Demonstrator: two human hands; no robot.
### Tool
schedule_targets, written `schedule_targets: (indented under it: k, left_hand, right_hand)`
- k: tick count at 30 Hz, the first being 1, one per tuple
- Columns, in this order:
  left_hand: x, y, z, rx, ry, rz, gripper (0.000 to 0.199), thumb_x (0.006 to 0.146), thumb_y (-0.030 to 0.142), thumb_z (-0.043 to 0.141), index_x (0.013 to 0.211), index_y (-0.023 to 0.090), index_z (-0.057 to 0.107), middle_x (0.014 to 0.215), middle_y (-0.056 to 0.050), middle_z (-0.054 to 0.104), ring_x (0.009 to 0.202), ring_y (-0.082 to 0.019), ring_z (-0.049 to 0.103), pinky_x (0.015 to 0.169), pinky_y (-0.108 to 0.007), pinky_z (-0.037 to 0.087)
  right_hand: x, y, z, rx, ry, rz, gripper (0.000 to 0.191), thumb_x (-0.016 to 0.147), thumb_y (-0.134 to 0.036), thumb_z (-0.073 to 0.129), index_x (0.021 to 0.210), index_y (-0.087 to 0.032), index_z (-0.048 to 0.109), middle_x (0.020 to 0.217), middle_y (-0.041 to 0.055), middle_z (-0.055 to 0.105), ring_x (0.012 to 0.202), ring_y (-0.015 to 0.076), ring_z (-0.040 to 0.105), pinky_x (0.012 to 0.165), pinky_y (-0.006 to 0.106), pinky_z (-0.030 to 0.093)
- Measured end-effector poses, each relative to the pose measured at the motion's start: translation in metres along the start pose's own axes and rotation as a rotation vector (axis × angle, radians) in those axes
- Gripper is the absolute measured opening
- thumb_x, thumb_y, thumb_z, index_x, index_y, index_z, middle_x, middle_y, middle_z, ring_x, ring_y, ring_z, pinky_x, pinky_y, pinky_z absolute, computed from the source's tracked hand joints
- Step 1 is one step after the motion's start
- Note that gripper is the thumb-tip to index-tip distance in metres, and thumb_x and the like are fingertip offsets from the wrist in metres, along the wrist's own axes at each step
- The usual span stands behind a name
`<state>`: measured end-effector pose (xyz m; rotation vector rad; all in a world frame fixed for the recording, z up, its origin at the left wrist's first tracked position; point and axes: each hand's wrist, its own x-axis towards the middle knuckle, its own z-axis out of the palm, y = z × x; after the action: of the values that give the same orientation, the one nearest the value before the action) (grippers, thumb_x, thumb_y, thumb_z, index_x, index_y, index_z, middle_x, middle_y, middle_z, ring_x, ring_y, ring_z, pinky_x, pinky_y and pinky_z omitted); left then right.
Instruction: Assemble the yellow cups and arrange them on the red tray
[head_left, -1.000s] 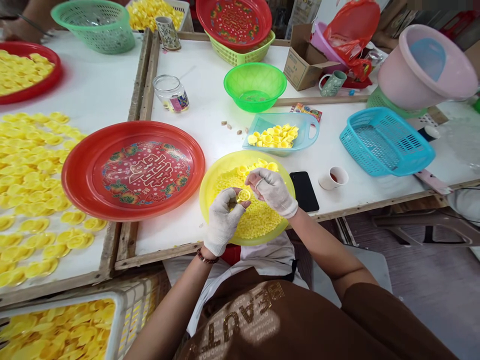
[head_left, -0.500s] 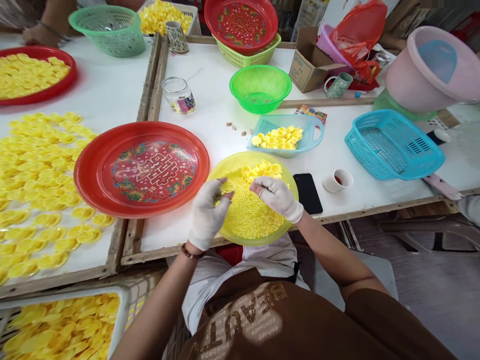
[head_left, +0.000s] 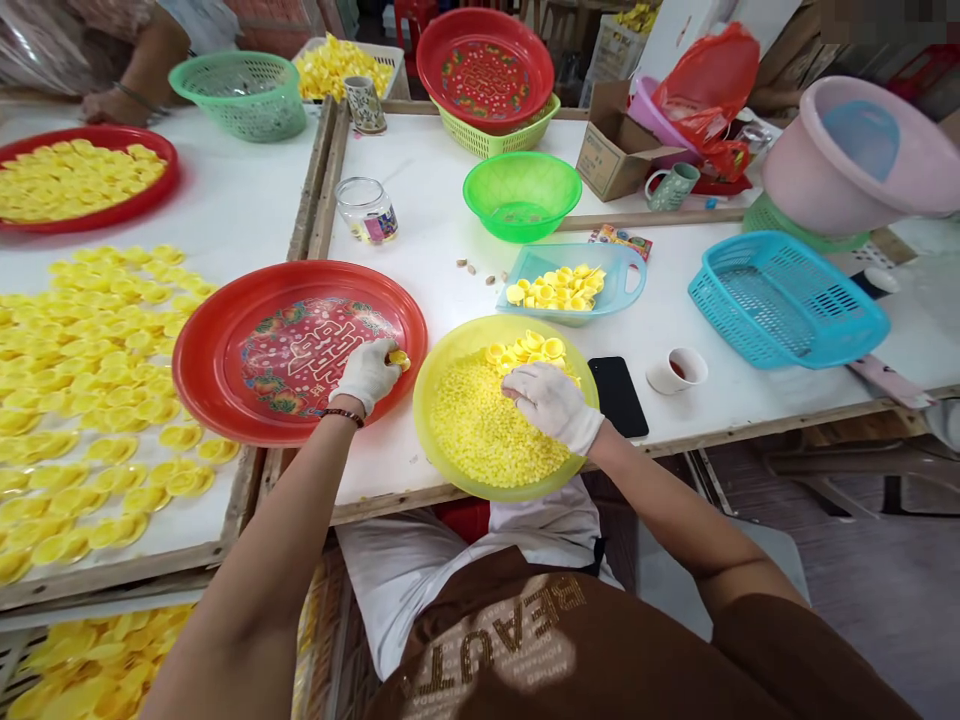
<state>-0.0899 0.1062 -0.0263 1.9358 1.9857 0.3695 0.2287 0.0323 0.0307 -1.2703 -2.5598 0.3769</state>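
My left hand (head_left: 367, 374), in a white glove, is over the right part of a red round tray (head_left: 217, 350) with a printed pattern. Its fingers pinch a small yellow plastic disc (head_left: 400, 359) near the tray's rim. My right hand (head_left: 551, 402), also gloved, is over a yellow bowl (head_left: 427, 455) filled with small pale yellow pellets (head_left: 487, 430). Its fingers are bent together, and whatever they may hold is hidden. Several yellow cup-shaped pieces (head_left: 529, 348) lie on the pellets at the bowl's far side.
A blue scoop-shaped tray (head_left: 626, 285) with yellow pieces stands behind the bowl. To the right are a black phone (head_left: 616, 397), a paper cup (head_left: 676, 371) and a blue basket (head_left: 787, 300). Yellow discs (head_left: 112, 360) cover the left table. A co-worker's hand (head_left: 116, 106) rests far left.
My left hand has moved left from above the bowl to the red tray, carrying the yellow disc. The right hand stays over the bowl, its fingers now lower toward the pellets.
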Motion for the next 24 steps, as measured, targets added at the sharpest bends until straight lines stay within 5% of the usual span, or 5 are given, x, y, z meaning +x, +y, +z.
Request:
schedule_targets:
  k: [7, 10, 16, 19, 24]
  left_hand:
    - [-0.044, 0.061, -0.023, -0.121, 0.390, 0.183, 0.030, 0.086, 0.022, 0.056, 0.112, 0.015, 0.070, 0.106, -0.014, 0.068, 0.099, -0.028, 0.064, 0.090, -0.040, 0.051]
    - [-0.064, 0.095, -0.014, -0.239, 0.325, 0.282, 0.028, 0.088, 0.024, 0.059, 0.112, 0.015, 0.070, 0.104, -0.011, 0.071, 0.093, -0.024, 0.066, 0.090, -0.038, 0.053]
    - [-0.079, 0.112, 0.010, -0.345, 0.162, 0.264, 0.040, 0.083, 0.020, 0.066, 0.122, 0.015, 0.067, 0.114, -0.011, 0.075, 0.092, -0.022, 0.070, 0.093, -0.037, 0.055]
    - [-0.085, 0.103, 0.010, -0.458, 0.178, 0.218, 0.037, 0.082, 0.020, 0.066, 0.120, 0.018, 0.067, 0.113, -0.009, 0.076, 0.093, -0.022, 0.071, 0.092, -0.036, 0.056]
    - [-0.100, 0.100, 0.011, -0.763, 0.115, 0.095, 0.041, 0.082, 0.033, 0.071, 0.119, 0.017, 0.062, 0.109, -0.008, 0.074, 0.082, -0.017, 0.071, 0.078, -0.029, 0.059]
  right_hand:
    - [0.086, -0.002, 0.003, -0.348, -0.163, 0.214, 0.022, 0.096, -0.027, 0.060, 0.098, -0.010, 0.074, 0.105, 0.0220, 0.073, 0.103, 0.0368, 0.064, 0.085, 0.049, 0.045]
    - [0.101, -0.006, 0.000, -0.341, -0.199, 0.199, 0.013, 0.089, -0.016, 0.065, 0.092, -0.009, 0.075, 0.098, 0.0203, 0.074, 0.100, 0.0354, 0.065, 0.086, 0.048, 0.045]
    - [0.052, -0.005, -0.008, 0.024, -0.066, -0.152, 0.027, 0.099, -0.011, 0.045, 0.111, -0.016, 0.068, 0.105, 0.0078, 0.071, 0.100, 0.0202, 0.062, 0.093, 0.034, 0.047]
    - [0.021, -0.008, 0.007, 0.084, 0.047, -0.053, 0.029, 0.100, -0.013, 0.044, 0.125, -0.012, 0.060, 0.115, 0.0127, 0.068, 0.106, 0.0229, 0.062, 0.093, 0.036, 0.048]
    - [-0.002, -0.025, 0.033, -0.070, -0.184, -0.080, 0.023, 0.101, -0.033, 0.054, 0.104, -0.014, 0.066, 0.103, 0.0133, 0.068, 0.092, 0.0262, 0.060, 0.084, 0.040, 0.047]
